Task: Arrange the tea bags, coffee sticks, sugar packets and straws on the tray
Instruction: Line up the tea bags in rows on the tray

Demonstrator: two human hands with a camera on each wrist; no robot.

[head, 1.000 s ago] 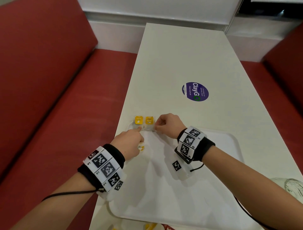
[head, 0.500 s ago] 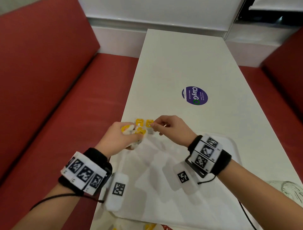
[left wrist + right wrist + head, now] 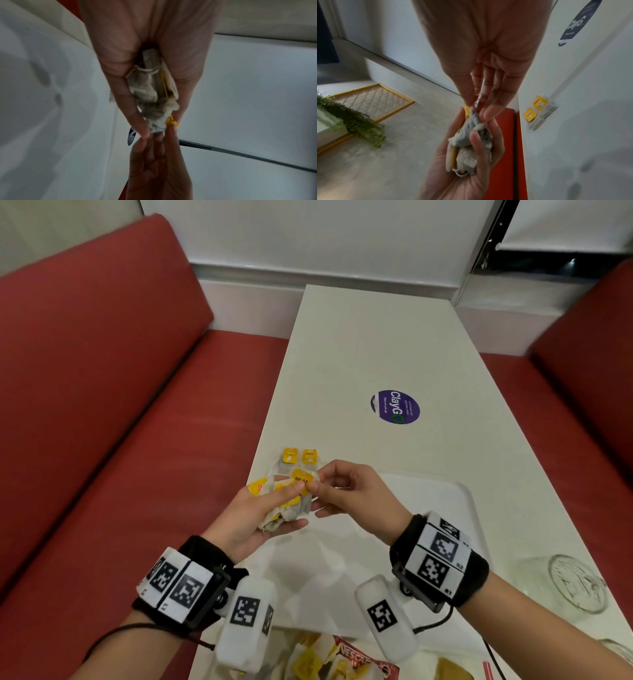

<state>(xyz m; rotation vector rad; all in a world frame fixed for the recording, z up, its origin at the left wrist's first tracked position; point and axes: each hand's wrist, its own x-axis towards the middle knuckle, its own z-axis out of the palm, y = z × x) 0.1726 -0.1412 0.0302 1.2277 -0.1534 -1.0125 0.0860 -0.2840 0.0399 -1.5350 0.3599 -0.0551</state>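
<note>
My left hand (image 3: 287,503) is raised palm-up over the far left corner of the white tray (image 3: 452,508) and grips a crumpled bunch of tea bags (image 3: 291,508) with yellow tags. My right hand (image 3: 315,486) pinches the top of one tea bag in that bunch between thumb and fingertips. The left wrist view shows the bunch of tea bags (image 3: 152,94) squeezed in my left hand. In the right wrist view my right hand (image 3: 476,108) pinches a tea bag (image 3: 474,119). Two tea bags (image 3: 299,456) lie side by side in the tray's far left corner.
At the near table edge lies a pile of tea bags (image 3: 308,660), a red Nescafe stick (image 3: 363,660) and a red straw (image 3: 487,670). A clear glass (image 3: 575,580) stands on the right. A purple sticker (image 3: 395,406) marks the white table (image 3: 376,337). Red benches flank it.
Both hands rose from the tray's far left corner. My left hand turned palm-up with the bunch of tea bags, and my right hand came over to pinch one of them.
</note>
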